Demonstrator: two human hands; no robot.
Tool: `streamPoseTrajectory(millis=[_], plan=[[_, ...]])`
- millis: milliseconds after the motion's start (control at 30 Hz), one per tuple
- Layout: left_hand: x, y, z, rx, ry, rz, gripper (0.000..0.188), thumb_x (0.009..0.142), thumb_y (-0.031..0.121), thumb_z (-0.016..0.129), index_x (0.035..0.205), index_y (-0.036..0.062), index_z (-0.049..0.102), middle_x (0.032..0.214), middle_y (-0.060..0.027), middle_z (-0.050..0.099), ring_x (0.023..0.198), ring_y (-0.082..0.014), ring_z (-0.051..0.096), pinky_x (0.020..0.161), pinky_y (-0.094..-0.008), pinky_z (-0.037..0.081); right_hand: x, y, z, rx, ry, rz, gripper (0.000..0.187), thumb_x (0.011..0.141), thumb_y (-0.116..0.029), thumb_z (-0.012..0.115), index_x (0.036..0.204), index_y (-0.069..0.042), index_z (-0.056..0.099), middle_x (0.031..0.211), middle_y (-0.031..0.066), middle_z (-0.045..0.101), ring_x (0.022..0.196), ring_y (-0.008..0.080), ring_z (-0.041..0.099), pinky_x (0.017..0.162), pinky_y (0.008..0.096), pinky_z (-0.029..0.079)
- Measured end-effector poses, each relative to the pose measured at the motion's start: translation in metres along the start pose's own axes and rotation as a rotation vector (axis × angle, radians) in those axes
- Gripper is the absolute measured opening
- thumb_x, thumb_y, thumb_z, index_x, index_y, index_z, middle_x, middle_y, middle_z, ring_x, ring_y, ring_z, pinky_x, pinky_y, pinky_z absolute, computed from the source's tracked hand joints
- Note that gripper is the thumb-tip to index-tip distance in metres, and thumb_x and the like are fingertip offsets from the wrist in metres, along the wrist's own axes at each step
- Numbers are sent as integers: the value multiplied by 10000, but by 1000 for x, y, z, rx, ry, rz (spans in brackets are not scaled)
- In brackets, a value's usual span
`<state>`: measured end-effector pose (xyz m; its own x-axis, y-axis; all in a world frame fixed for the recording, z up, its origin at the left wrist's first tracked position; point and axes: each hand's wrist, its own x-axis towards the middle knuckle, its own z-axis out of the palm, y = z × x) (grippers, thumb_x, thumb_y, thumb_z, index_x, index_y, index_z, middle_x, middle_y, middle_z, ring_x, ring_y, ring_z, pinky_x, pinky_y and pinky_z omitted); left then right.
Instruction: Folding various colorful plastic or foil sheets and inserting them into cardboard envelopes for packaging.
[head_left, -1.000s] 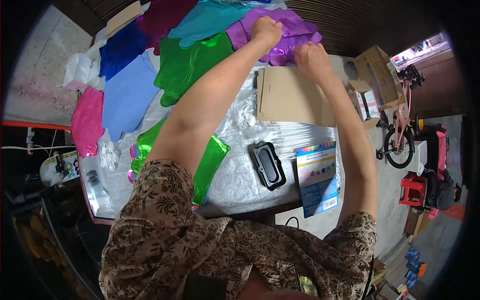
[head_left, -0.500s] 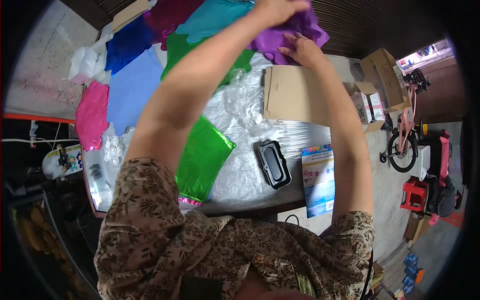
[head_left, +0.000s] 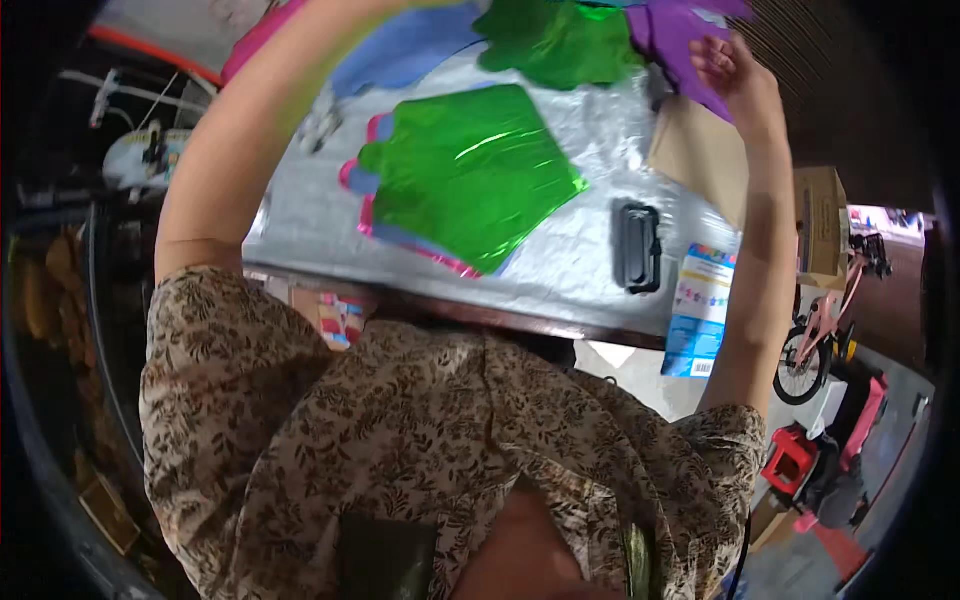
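Note:
My left forearm (head_left: pixel 275 120) reaches up past the top edge, so the left hand is out of sight. At the far right, my right hand (head_left: pixel 738 78) is over a purple foil sheet (head_left: pixel 672 40), its blurred fingers loosely bent and slightly apart, with no grip on the sheet visible. Nearer me lies a stack of shiny foil pieces, a bright green one (head_left: pixel 470 175) on top, with pink and blue edges showing beneath. Behind it are a blue foil sheet (head_left: pixel 410 48) and a darker green foil sheet (head_left: pixel 560 45).
Silvery wrap covers the table (head_left: pixel 560 285). A black oblong case (head_left: pixel 638 247), brown cardboard (head_left: pixel 700 160) and a blue printed package (head_left: pixel 698 315) lie at the right. Beyond stand a cardboard box (head_left: pixel 820 225), a pink bicycle (head_left: pixel 815 330) and a red stool (head_left: pixel 790 458).
My view has shifted, bringing the near table edge and green stack higher in the picture. My left hand, earlier at the purple foil, has swung left and out of view. The right stays by the purple foil.

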<state>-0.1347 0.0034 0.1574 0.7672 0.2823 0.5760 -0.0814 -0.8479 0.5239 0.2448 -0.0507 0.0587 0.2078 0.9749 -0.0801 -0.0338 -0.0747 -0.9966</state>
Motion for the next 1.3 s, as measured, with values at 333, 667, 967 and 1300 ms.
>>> streamPoseTrajectory(millis=[333, 667, 967, 1300], plan=[[-144, 29, 50, 233, -174, 177, 221, 837, 36, 733, 1044, 104, 766, 1034, -24, 749, 1202, -260, 620, 961, -358, 498, -133, 61, 111, 106, -88, 287, 408, 1005, -345, 598, 1235, -10, 633, 1080, 95, 698, 951, 184, 679, 794, 298, 553], [-250, 0, 83, 117, 48, -524, 724, 822, 90, 761, 1492, 150, 491, 1425, -137, 564, 1352, -339, 496, 1138, -465, 404, -182, 108, 117, 25, 69, 304, 314, 898, -38, 694, 1204, -22, 625, 1087, 118, 702, 886, 237, 728, 714, 412, 628], [-236, -12, 100, 213, -51, -500, 673, 831, 153, 783, 1450, 98, 526, 1394, -139, 579, 1284, -335, 534, 1113, -440, 413, -193, 104, 97, 7, -15, 375, 361, 884, -33, 725, 1230, -25, 620, 1073, 114, 719, 868, 214, 735, 700, 384, 632], [-221, 18, 94, 106, 4, -503, 577, 838, 154, 785, 1372, 65, 587, 1325, -142, 613, 1246, -324, 557, 1055, -422, 432, -168, 50, 48, -778, -285, 595, 306, 878, -159, 787, 1135, -29, 684, 882, 100, 750, 756, 176, 733, 567, 352, 581]])
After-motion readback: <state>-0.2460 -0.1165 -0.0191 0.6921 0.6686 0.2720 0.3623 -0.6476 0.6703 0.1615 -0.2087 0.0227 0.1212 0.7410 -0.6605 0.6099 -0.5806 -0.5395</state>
